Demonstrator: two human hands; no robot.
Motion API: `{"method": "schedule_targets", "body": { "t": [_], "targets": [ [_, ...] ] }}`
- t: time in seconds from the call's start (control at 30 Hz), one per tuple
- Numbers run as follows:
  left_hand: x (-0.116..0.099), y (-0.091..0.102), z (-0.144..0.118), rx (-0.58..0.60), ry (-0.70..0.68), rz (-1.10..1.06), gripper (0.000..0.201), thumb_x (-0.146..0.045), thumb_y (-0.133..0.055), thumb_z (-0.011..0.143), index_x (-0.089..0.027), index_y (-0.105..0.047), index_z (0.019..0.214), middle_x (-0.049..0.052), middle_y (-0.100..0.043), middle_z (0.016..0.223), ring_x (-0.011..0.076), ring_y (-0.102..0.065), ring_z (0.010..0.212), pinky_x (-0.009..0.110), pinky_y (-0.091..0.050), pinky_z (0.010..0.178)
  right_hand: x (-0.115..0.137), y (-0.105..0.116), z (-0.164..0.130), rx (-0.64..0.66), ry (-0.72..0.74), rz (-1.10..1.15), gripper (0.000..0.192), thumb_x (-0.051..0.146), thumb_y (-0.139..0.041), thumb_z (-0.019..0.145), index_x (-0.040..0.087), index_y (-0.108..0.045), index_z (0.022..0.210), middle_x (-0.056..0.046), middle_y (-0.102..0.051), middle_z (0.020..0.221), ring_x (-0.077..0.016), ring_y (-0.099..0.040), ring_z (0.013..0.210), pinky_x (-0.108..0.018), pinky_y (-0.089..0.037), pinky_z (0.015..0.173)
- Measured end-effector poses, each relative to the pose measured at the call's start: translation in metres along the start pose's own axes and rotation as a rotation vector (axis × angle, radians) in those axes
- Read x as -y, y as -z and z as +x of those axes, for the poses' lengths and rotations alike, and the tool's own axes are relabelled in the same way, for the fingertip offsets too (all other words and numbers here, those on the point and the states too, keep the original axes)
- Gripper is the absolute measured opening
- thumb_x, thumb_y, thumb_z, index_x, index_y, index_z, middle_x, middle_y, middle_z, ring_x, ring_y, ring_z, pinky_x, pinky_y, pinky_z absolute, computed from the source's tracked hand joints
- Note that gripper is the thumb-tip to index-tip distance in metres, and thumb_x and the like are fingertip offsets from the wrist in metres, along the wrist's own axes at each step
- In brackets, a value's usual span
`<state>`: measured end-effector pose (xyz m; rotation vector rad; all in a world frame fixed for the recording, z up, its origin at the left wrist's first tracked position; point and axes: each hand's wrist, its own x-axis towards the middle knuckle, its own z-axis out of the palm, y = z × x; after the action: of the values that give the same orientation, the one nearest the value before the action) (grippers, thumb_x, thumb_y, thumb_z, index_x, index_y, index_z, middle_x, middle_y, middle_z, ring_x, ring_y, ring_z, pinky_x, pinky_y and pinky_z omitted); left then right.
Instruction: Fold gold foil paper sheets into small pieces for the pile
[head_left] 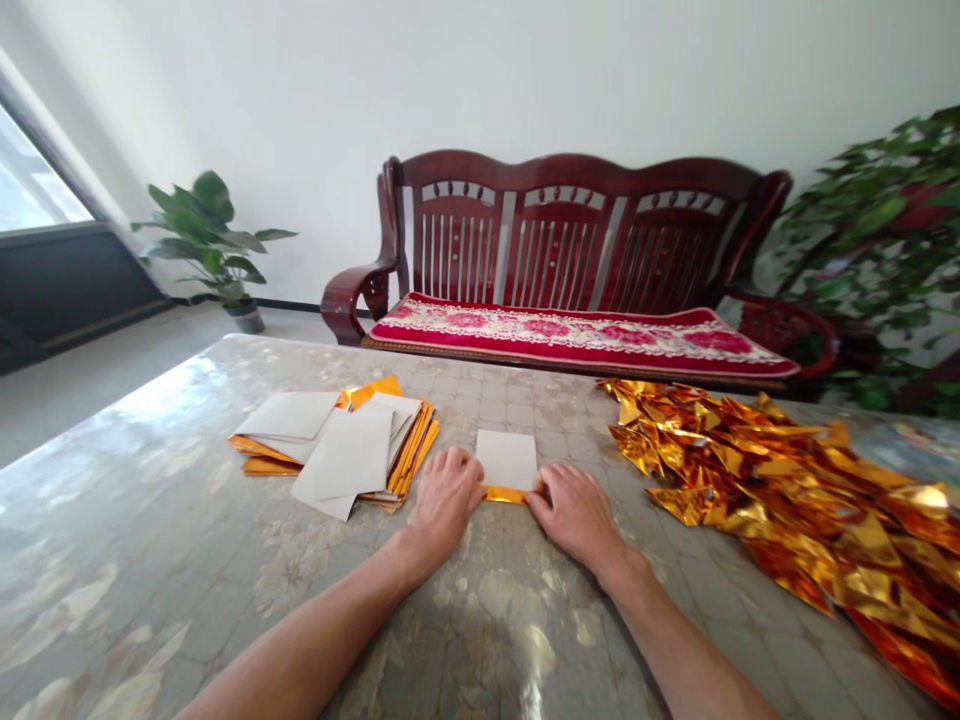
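Note:
A small paper sheet (507,460), white side up with a gold foil edge folded over at its near side, lies on the table (150,520). My left hand (444,498) presses on the folded gold strip at its left end. My right hand (574,512) presses on the strip's right end. Both hands rest knuckles up, fingers curled onto the fold. To the left lies a loose stack of flat gold-and-white sheets (337,450). On the right spreads a heap of folded gold foil pieces (787,480).
The table has a glossy patterned top. Behind it stands a dark red wooden bench (570,240) with a red cushion. A potted plant (214,245) stands on the floor at the left, and a leafy plant (885,250) at the right.

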<state>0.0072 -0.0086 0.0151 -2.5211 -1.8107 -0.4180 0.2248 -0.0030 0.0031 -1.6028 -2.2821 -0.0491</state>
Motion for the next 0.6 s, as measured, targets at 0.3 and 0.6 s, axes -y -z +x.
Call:
{"method": "schedule_targets", "body": {
  "t": [0.3,0.6],
  "targets": [
    [-0.006,-0.009,-0.006,0.101,-0.349,0.0,0.012,-0.021,-0.055,0.096,-0.02,-0.062,0.105,0.004,-0.063,0.099,0.0217,-0.056,0.097,0.034,-0.048,0.087,0.002,-0.002,-0.001,-0.087,0.168,0.081,0.006,0.024,-0.061,0.093,0.023,-0.063,0.098,-0.004,-0.065,0.095,-0.0223,-0.054,0.094,-0.034,-0.038,0.08],
    [-0.018,-0.006,-0.021,0.13,-0.332,0.078,0.02,-0.013,-0.053,0.093,-0.013,-0.06,0.112,0.01,-0.063,0.112,0.025,-0.059,0.104,0.037,-0.05,0.091,0.006,-0.003,-0.004,-0.048,0.412,0.098,0.019,0.016,-0.059,0.094,0.026,-0.071,0.104,-0.002,-0.069,0.093,-0.0195,-0.056,0.09,-0.033,-0.039,0.08]
  ]
}}
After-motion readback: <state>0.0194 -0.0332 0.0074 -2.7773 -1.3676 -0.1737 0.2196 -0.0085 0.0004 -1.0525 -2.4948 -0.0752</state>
